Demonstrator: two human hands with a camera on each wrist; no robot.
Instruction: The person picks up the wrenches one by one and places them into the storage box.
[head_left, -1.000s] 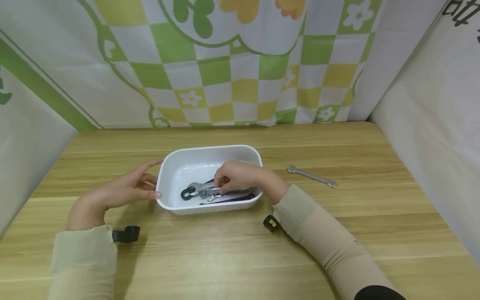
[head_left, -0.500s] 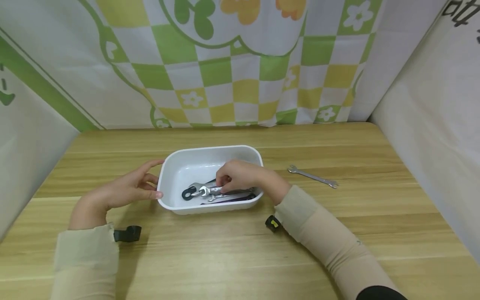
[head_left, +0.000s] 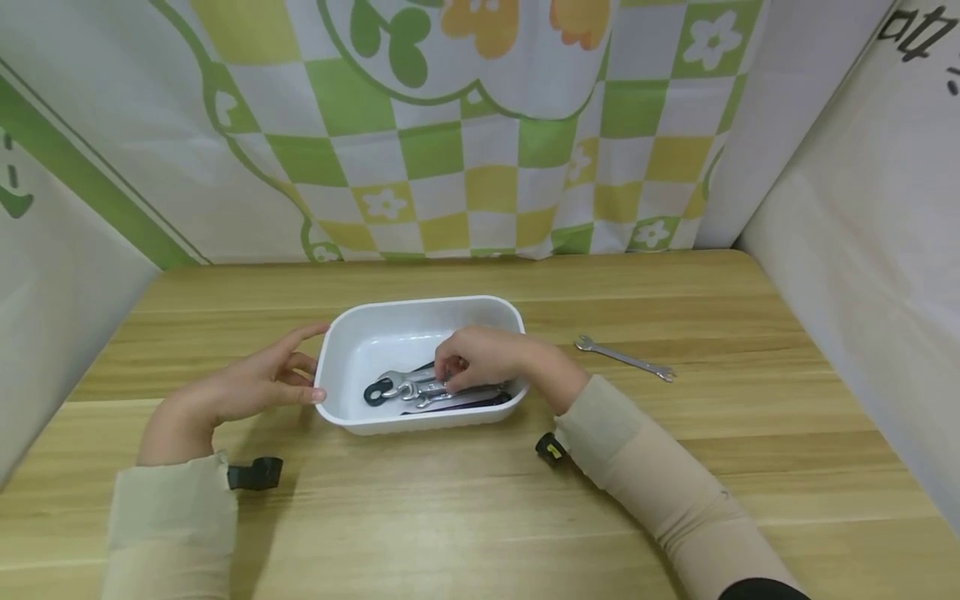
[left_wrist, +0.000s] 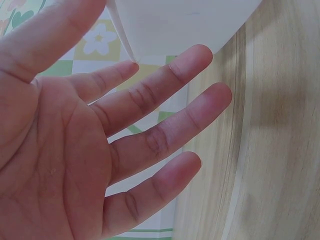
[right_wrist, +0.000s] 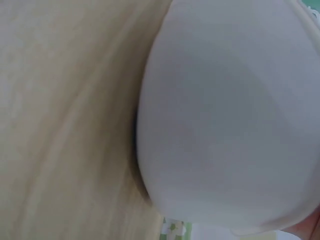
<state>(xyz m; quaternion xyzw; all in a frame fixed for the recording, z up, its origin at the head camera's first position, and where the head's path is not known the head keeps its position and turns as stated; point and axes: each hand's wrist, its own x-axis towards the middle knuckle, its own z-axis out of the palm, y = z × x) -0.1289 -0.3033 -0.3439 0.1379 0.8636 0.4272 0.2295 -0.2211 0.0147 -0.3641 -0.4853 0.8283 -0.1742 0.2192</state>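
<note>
A white plastic bin [head_left: 397, 425] with several wrenches in it stands on the table. My left hand [head_left: 258, 379] touches its left end, thumb at the near corner and index finger at the far corner; in the left wrist view the fingers [left_wrist: 155, 140] are spread and fairly straight. Inside the bin, my right hand [head_left: 483, 360] has curled fingers and thumb at the shaft of a silver wrench [head_left: 422, 389], one of a small pile. Around it lie a black ring-shaped end [head_left: 377, 392] and a dark purple wrench [head_left: 457, 407]. The right wrist view mostly shows the bin's outer wall [right_wrist: 225, 115].
A silver open-ended wrench [head_left: 626, 359] lies alone on the wooden table [head_left: 420, 517], right of the bin. Behind the table hangs a green, yellow and white checked cloth [head_left: 487, 167]. White cloth walls [head_left: 870, 275] stand at both sides.
A silver wrench at my right hand's fingers shifted slightly and now lies low among the others. The right hand stays in the bin; the left hand keeps its place at the bin's end.
</note>
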